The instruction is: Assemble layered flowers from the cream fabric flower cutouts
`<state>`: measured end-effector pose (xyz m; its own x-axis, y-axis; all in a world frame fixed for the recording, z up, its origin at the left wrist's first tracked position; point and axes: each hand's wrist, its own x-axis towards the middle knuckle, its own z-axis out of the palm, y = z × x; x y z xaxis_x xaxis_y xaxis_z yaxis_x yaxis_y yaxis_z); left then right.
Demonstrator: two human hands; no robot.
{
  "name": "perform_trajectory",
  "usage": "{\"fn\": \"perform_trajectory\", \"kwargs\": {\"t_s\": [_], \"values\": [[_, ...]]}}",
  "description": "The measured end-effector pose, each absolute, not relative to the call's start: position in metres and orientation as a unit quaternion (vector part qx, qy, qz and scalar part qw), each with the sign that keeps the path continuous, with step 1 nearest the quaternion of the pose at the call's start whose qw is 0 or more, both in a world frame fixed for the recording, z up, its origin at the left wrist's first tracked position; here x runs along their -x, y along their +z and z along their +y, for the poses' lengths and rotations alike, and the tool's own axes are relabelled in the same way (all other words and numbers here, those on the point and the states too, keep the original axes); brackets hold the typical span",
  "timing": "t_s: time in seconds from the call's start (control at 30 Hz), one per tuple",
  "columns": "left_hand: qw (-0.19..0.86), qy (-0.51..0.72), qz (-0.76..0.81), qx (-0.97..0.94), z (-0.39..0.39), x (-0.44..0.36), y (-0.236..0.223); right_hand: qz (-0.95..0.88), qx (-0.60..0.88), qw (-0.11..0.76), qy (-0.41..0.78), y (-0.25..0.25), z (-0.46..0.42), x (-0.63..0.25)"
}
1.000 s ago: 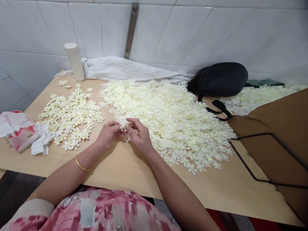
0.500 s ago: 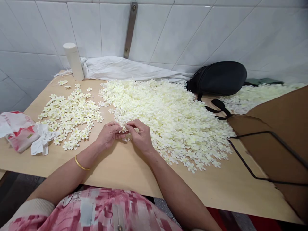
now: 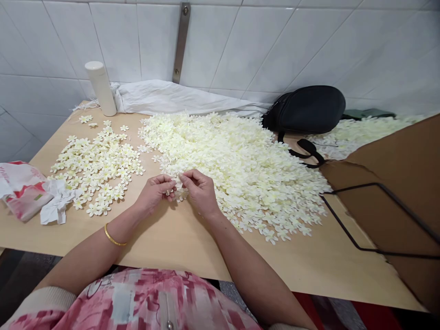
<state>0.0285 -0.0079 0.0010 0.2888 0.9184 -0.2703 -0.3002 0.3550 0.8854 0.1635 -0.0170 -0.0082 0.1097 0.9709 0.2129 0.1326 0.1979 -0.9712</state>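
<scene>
My left hand (image 3: 154,192) and my right hand (image 3: 201,192) meet over the near left edge of a big heap of cream-white artificial flowers (image 3: 227,151). The fingers of both are pinched, tips almost touching, around a small artificial flower (image 3: 177,181) that they mostly cover. Just beneath the fingers, a few more blossoms lie on the table (image 3: 165,243). Left of my hands spreads a smaller, looser group of flowers with yellowish centres (image 3: 99,167).
A white bottle (image 3: 101,89) and a white cloth (image 3: 154,96) stand along the tiled wall. At the back right is a black bag (image 3: 309,110) with its strap. A cardboard box (image 3: 388,183) takes up the right side. Crumpled paper (image 3: 57,199) and a red-white packet (image 3: 24,190) lie left.
The view has shifted slightly right. My fingers still meet at the same spot, but the flower between them is now more covered, and the left fingers have curled in a little.
</scene>
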Motion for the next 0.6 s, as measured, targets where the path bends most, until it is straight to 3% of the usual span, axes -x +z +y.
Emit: {"fn": "perform_trajectory", "kwargs": {"t_s": [0.13, 0.33, 0.6], "values": [[0.712, 0.428, 0.412, -0.375, -0.006, -0.027, 0.002, -0.560, 0.502, 0.521, 0.403, -0.006, -0.016, -0.167], [0.718, 0.417, 0.404, -0.385, -0.005, -0.025, 0.003, -0.615, 0.529, 0.514, 0.279, 0.002, -0.017, -0.167], [0.704, 0.405, 0.414, -0.411, -0.005, -0.026, 0.009, -0.585, 0.547, 0.552, 0.231, 0.011, -0.014, -0.186]]}}
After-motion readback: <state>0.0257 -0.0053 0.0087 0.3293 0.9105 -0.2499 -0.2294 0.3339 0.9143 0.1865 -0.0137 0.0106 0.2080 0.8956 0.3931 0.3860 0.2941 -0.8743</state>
